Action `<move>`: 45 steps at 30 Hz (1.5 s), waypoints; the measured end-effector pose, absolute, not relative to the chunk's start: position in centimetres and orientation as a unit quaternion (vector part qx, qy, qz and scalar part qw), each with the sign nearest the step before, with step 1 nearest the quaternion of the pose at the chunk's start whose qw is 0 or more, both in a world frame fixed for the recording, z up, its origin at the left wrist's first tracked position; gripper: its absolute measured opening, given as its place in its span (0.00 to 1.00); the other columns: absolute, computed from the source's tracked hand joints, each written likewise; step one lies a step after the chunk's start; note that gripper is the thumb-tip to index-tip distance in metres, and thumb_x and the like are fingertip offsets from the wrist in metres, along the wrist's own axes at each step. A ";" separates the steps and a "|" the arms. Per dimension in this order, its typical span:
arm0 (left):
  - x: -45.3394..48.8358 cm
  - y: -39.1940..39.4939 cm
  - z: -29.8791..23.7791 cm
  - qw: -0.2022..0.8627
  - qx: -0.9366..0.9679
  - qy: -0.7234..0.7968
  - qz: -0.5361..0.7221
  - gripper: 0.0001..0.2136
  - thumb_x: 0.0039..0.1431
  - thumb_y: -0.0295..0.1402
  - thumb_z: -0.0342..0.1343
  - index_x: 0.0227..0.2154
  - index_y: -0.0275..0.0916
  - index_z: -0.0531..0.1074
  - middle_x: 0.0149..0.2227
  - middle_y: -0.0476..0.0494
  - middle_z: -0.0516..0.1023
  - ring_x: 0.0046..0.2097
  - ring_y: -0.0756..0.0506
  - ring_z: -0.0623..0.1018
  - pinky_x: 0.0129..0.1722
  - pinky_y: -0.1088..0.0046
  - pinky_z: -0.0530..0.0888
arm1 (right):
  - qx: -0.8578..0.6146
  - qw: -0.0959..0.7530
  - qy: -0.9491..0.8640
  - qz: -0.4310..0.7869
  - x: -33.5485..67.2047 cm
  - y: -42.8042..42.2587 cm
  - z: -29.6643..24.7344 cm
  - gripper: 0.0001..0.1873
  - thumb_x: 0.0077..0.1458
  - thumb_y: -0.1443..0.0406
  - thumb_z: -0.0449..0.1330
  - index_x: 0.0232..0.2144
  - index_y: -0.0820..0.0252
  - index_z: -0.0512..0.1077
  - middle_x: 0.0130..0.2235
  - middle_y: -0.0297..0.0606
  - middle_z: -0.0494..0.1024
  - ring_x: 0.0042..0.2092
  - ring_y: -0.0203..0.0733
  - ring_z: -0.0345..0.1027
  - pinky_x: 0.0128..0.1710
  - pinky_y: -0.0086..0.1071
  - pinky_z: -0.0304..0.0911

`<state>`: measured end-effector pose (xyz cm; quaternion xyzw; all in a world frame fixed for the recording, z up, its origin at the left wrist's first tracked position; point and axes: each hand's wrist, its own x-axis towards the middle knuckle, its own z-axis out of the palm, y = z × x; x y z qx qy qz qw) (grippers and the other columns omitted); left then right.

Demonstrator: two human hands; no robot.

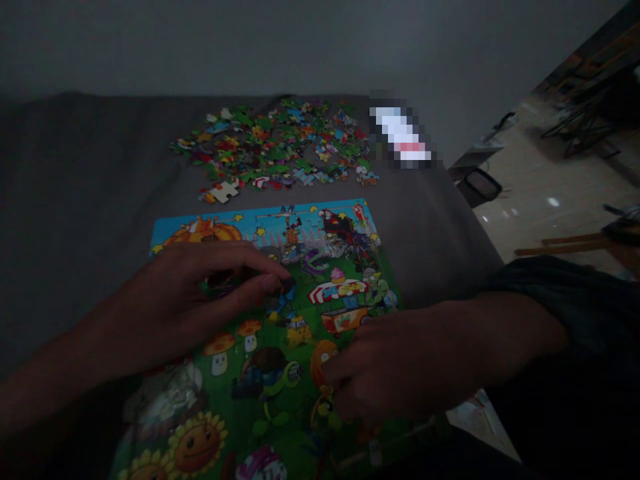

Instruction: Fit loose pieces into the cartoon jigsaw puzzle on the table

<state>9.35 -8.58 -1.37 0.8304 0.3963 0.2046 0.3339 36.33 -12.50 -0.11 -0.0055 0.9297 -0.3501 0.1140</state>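
Grey cloth surface (75,167); blurred white object (403,137) at edge; pale floor (545,193) right.

Home room, not a lab or shop. Jigsaw pieces (273,147) and a kids' cartoon puzzle (265,267) sit on a soft grey bed or sofa (100,167). Plain wall (300,47) behind; beige floor (545,180) with wooden bars (560,245) to the right.

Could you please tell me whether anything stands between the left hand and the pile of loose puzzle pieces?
Nothing raised stands there: only the flat puzzle and a strip of grey cloth lie between the left hand and the loose pieces.
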 end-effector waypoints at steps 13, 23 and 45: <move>9.5 -8.5 -1.2 0.332 0.827 0.403 0.209 0.08 0.64 0.43 0.58 0.39 0.59 0.82 0.37 0.57 0.85 0.36 0.46 0.83 0.33 0.77 0.78 | -0.009 0.127 0.933 -0.337 36.0 -12.8 -0.2 0.05 0.62 0.71 0.60 0.41 0.64 0.74 0.43 0.40 0.76 0.42 0.39 0.68 0.31 0.34 0.56; 9.3 -8.3 -1.2 0.321 0.816 0.427 0.220 0.09 0.64 0.47 0.57 0.36 0.56 0.82 0.35 0.56 0.84 0.34 0.45 0.81 0.33 0.73 0.77 | 0.010 0.105 0.930 -0.352 35.6 -11.9 0.9 0.08 0.66 0.66 0.58 0.39 0.64 0.76 0.44 0.42 0.79 0.42 0.39 0.70 0.33 0.33 0.60; 3.3 0.1 -4.9 0.038 0.792 0.577 0.193 0.20 0.65 0.47 0.55 0.52 0.41 0.78 0.55 0.35 0.76 0.59 0.33 0.73 0.61 0.48 0.66 | 0.348 -0.284 0.802 -0.393 36.0 -6.7 0.1 0.10 0.62 0.64 0.59 0.38 0.64 0.79 0.24 0.31 0.72 0.23 0.30 0.61 0.22 0.25 0.53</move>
